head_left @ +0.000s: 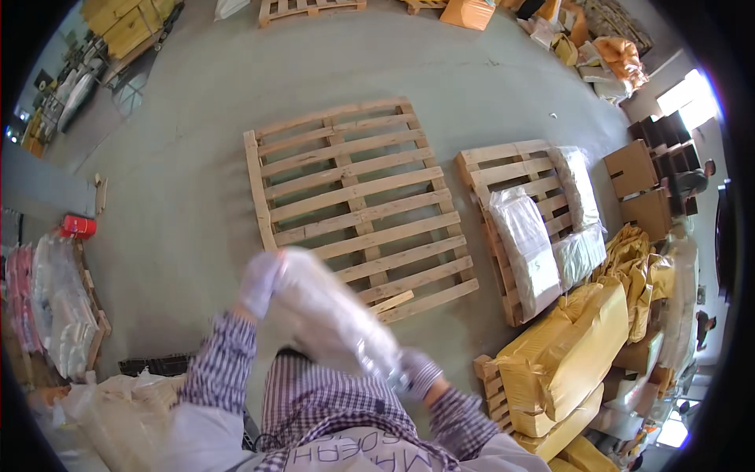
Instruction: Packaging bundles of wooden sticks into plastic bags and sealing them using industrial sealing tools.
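Observation:
A clear plastic-wrapped white package (334, 315) is held in front of my chest, blurred by motion. My left hand (259, 279), in a pale glove, grips its upper left end. My right hand (417, 371), also gloved, grips its lower right end. Both sleeves are checked purple and white. Beyond the package lies a bare wooden pallet (354, 200) on the grey concrete floor.
A second pallet (503, 169) to the right carries three plastic-wrapped packs (528, 248). Yellow wrapped bundles (570, 354) pile up at lower right. Bagged goods (59, 307) sit on a pallet at left, with a red container (79, 226). Another person (692, 182) stands far right near cardboard boxes.

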Available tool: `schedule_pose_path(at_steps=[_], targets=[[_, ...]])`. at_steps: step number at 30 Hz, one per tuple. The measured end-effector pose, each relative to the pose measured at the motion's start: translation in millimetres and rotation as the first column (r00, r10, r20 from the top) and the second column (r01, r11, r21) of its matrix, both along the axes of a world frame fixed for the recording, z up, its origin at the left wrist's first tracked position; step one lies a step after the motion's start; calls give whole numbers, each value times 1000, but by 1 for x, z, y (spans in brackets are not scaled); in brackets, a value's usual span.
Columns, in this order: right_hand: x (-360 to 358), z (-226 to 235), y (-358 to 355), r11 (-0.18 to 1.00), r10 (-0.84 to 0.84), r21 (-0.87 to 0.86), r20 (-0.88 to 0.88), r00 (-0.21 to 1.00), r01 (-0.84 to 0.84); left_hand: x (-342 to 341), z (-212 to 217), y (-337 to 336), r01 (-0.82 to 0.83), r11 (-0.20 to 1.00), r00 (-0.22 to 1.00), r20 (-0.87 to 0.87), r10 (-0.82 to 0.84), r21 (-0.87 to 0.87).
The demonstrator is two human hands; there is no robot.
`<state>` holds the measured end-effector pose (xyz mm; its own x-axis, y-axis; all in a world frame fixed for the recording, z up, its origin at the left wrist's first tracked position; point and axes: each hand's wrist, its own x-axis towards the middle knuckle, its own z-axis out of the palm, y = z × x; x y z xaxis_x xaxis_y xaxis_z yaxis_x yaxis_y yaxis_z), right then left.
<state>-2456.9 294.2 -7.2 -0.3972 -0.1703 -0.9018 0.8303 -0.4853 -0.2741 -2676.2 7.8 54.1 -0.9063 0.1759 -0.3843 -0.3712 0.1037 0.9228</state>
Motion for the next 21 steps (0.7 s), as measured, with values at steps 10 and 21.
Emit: schedule_pose_path(at_steps=[10,21], targets=[[-340,-48,78,842,-145,429,-404,903,327,-373,-42,155,45,988,997,-73,-35,150],[-621,-312,34,844,237,513,-90,967,-158,-695,-316,236,366,511,921,222,-320,-778]])
